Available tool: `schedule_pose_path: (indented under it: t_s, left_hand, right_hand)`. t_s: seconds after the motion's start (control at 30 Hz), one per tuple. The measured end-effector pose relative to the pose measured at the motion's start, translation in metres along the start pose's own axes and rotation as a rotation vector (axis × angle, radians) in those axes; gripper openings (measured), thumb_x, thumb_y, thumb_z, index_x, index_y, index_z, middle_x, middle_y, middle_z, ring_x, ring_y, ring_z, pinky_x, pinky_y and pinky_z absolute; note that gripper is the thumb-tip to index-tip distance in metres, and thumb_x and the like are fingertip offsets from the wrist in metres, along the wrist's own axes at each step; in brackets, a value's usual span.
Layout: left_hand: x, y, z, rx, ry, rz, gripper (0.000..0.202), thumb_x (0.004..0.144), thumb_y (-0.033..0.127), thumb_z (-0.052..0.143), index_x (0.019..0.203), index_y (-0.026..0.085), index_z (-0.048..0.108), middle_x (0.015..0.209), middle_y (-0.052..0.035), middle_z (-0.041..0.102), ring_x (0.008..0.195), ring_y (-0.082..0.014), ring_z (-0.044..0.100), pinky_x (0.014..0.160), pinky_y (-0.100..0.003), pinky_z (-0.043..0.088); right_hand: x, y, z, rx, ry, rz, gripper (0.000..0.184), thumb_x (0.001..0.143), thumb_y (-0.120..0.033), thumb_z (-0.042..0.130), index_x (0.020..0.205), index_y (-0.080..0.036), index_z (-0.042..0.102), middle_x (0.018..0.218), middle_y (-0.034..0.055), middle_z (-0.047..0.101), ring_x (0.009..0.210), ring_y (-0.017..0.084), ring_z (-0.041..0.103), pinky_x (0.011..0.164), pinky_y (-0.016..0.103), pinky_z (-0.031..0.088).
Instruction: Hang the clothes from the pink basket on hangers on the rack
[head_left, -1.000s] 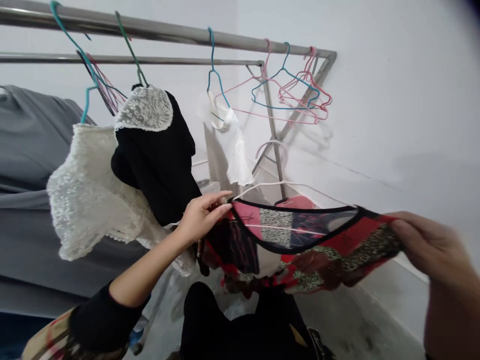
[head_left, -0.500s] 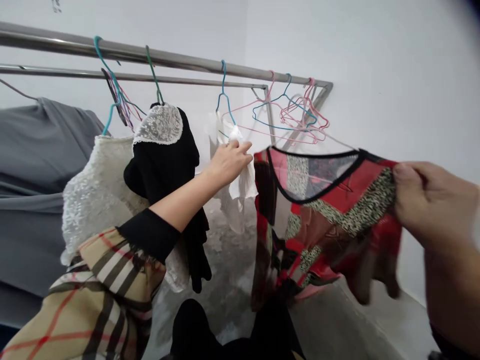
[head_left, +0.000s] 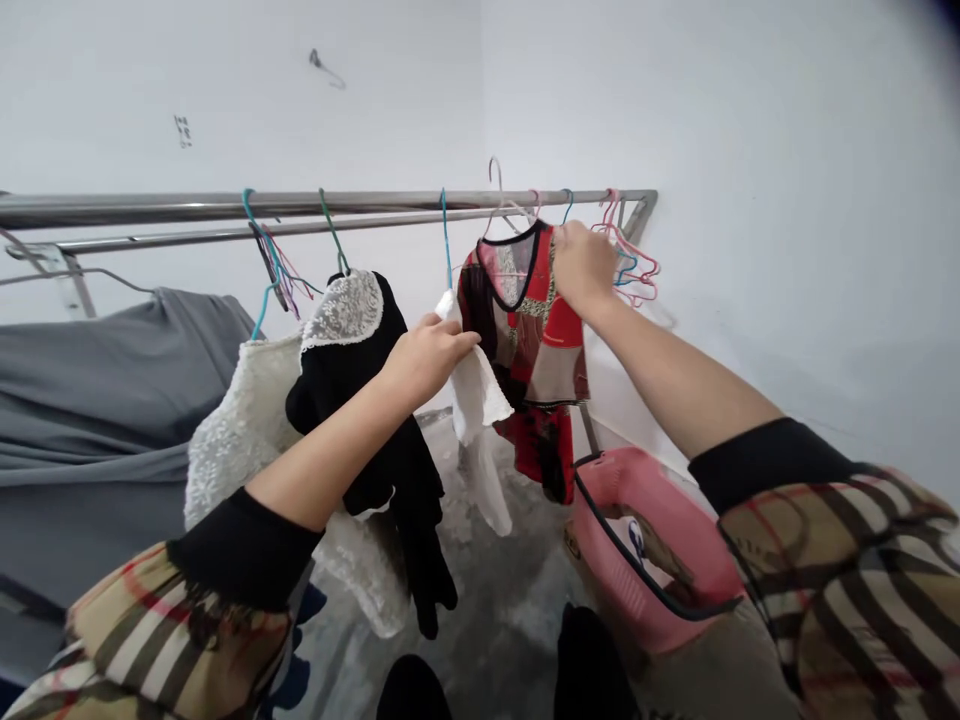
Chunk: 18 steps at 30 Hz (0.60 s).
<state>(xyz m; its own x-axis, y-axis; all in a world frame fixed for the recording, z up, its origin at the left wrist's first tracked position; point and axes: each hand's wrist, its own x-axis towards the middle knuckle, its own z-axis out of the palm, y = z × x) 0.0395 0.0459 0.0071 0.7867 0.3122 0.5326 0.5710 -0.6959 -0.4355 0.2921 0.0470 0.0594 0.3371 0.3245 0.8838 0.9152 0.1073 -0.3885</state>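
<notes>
My right hand (head_left: 583,268) is closed on the shoulder of a red, black and beige patchwork-print top (head_left: 529,335). The top is on a pale pink hanger (head_left: 495,172), whose hook shows just above the front rail (head_left: 390,204); whether it rests on the rail I cannot tell. My left hand (head_left: 429,362) grips a white garment (head_left: 474,395) near its shoulder, fingertips partly hidden. That garment hangs from a blue hanger (head_left: 446,235). Just left of it hangs a black top with a white lace collar (head_left: 346,308).
A cream lace garment (head_left: 240,425) hangs further left, near grey draped cloth (head_left: 97,390). Pink hangers (head_left: 637,268) cluster at the rail's right end. On the floor at right stands a pink basket (head_left: 652,475) with things inside. White walls stand behind and at right.
My right hand has carried the patchwork top left and away from me, up to the rail beside the white garment. My left hand stays at the white garment. The view has tilted, bringing in the pink basket.
</notes>
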Motion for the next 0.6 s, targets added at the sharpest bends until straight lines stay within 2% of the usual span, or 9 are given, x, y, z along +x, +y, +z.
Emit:
schedule_pose_path:
  t_s: [0.1,0.2,0.33,0.43,0.5,0.53,0.6]
  left_hand:
    - [-0.009,0.000,-0.001,0.002,0.018,-0.030,0.032,0.095,0.020,0.044,0.117,0.020,0.067,0.096,-0.0105,0.067,0.086,-0.0217,0.055,0.078,-0.035,0.048]
    - [-0.021,0.008,0.003,-0.005,0.082,-0.066,0.036,0.094,0.016,0.044,0.122,0.022,0.065,0.106,-0.0110,0.067,0.095,-0.0250,0.055,0.078,-0.036,0.051]
    - [-0.042,0.040,0.020,-0.090,0.270,-0.160,0.049,0.087,0.006,0.047,0.130,0.027,0.059,0.129,-0.0098,0.059,0.115,-0.0267,0.053,0.095,-0.042,0.049]
    - [-0.068,0.081,0.049,-0.270,0.467,-0.279,0.054,0.083,0.005,0.053,0.131,0.029,0.056,0.136,-0.0104,0.052,0.123,-0.0271,0.050,0.101,-0.046,0.046]
    - [-0.091,0.112,0.076,-0.439,0.509,-0.343,0.052,0.083,0.005,0.057,0.130,0.029,0.056,0.134,-0.0120,0.053,0.120,-0.0259,0.054,0.098,-0.044,0.049]
    - [-0.105,0.127,0.092,-0.496,0.498,-0.381,0.049,0.083,0.006,0.058,0.127,0.028,0.058,0.130,-0.0122,0.055,0.116,-0.0254,0.057,0.094,-0.043,0.051]
    - [-0.132,0.154,0.126,-0.602,0.325,-0.392,0.041,0.084,0.008,0.059,0.121,0.026,0.061,0.122,-0.0112,0.061,0.108,-0.0230,0.062,0.089,-0.040,0.053]
  right_hand:
    - [-0.009,0.002,0.024,0.047,-0.075,0.022,0.027,0.095,-0.032,0.043,0.079,-0.017,0.059,0.070,0.0056,0.056,0.078,0.022,0.059,0.079,0.040,0.046]
    - [-0.027,0.016,0.037,0.102,-0.088,0.002,0.031,0.095,-0.036,0.040,0.079,-0.018,0.060,0.074,0.0065,0.061,0.079,0.021,0.060,0.080,0.037,0.048]
    - [-0.046,0.046,0.038,0.145,-0.207,0.018,0.033,0.098,-0.037,0.038,0.100,-0.016,0.063,0.092,0.0083,0.066,0.093,0.022,0.061,0.090,0.040,0.047]
    - [-0.069,0.082,0.033,0.171,-0.242,-0.040,0.038,0.099,-0.041,0.038,0.118,-0.015,0.058,0.113,0.0086,0.064,0.109,0.021,0.058,0.099,0.038,0.045]
    - [-0.096,0.118,0.029,0.158,-0.273,-0.036,0.040,0.099,-0.042,0.039,0.127,-0.017,0.054,0.124,0.0083,0.060,0.114,0.020,0.056,0.101,0.036,0.044]
    - [-0.114,0.139,0.026,0.140,-0.314,0.001,0.040,0.099,-0.040,0.040,0.129,-0.017,0.053,0.127,0.0083,0.059,0.113,0.019,0.056,0.100,0.035,0.044]
    - [-0.156,0.188,0.018,0.087,-0.470,0.149,0.040,0.097,-0.034,0.044,0.132,-0.017,0.053,0.127,0.0086,0.059,0.111,0.019,0.058,0.099,0.035,0.045]
